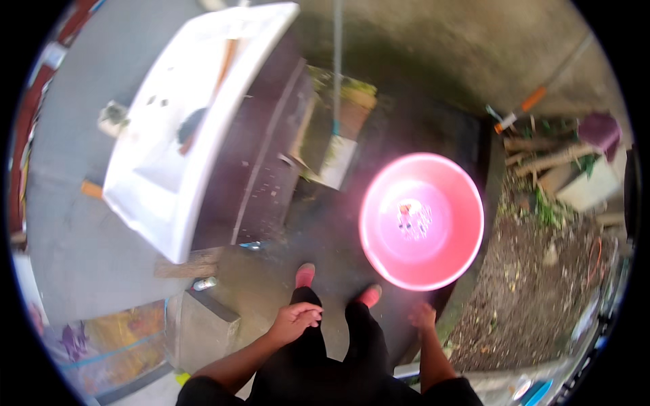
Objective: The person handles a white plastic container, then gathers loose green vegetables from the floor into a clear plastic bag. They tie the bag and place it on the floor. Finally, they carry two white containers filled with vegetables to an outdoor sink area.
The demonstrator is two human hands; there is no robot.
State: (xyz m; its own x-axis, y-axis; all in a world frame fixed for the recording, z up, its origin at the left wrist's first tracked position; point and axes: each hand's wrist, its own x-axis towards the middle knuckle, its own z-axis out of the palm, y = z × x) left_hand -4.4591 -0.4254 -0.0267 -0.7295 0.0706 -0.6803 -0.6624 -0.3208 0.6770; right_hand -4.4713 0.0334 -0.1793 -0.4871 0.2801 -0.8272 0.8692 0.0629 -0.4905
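Note:
A round pink plastic basin (466, 227) is in front of me to the right, with a printed picture or small bits on its bottom, too blurred to tell which. Just short of its near rim hangs my right hand (422, 315), apart from it; its fingers are smeared by motion. My left hand (295, 323) hovers over my left leg, its fingers curled in and nothing visible in them. Ahead to the left is a large white sink (147, 177) with a wooden-handled tool (227, 62) and a dark object (192, 128) in it.
Under the sink stands a dark cabinet (261, 159). A grey pipe (337, 61) runs down at the back. Raised soil (514, 304) with wood scraps and an orange-banded pole (531, 100) lie right. A concrete block (203, 328) sits near left. The dark floor looks wet.

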